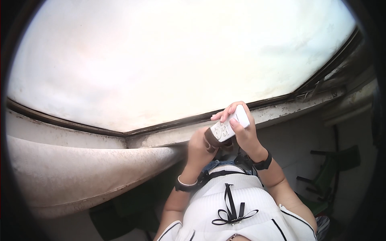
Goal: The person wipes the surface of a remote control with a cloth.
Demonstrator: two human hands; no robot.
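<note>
A white remote control (pixel 229 124) with several buttons is held at a slant in front of my body. My right hand (pixel 245 129) grips its upper end, thumb on its face and fingers curled over the far edge. Around its lower end is a dark brown cloth or sleeve (pixel 213 138); the material is not clear. My left hand (pixel 200 141) holds that brown piece, with the fingers partly hidden beneath it. Each wrist wears a black band.
A large bright, washed-out pane (pixel 181 66) in a dark frame lies beyond my hands, above a worn white ledge (pixel 169 134). Pale fabric (pixel 90 171) spreads at the left. Green chairs (pixel 327 168) stand at the right, and a dark green object (pixel 120 214) is at lower left.
</note>
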